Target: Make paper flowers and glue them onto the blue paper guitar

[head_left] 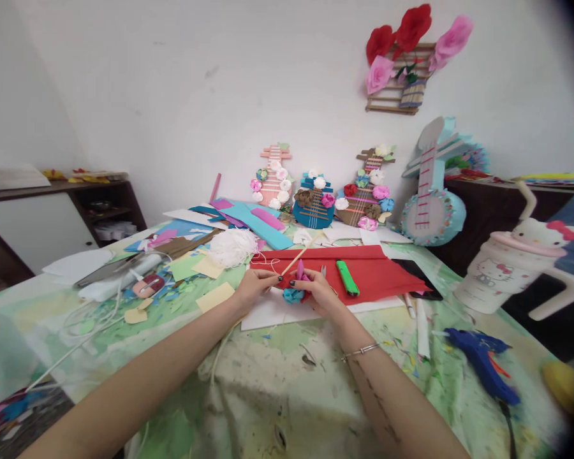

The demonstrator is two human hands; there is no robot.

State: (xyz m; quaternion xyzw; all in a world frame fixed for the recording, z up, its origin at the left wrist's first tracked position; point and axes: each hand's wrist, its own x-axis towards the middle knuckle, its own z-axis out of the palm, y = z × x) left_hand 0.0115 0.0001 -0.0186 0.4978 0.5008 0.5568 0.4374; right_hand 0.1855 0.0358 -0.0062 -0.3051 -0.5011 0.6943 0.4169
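Both my hands meet at the middle of the table over a white sheet (272, 312). My left hand (256, 285) pinches a thin wooden stick (299, 256) that slants up to the right. My right hand (318, 290) is closed around a small paper flower (297, 284) with pink, red and blue parts. Just behind the hands lies a long red paper sheet (377, 271), and on it rests a green utility knife (347, 278).
A blue glue gun (481, 363) lies at the right front. A white cat-themed cup (500, 271) stands at the right edge. Paper guitar models (313, 204) line the wall. White yarn (232, 247), paper scraps, a phone (418, 277) and cables crowd the table's left and back.
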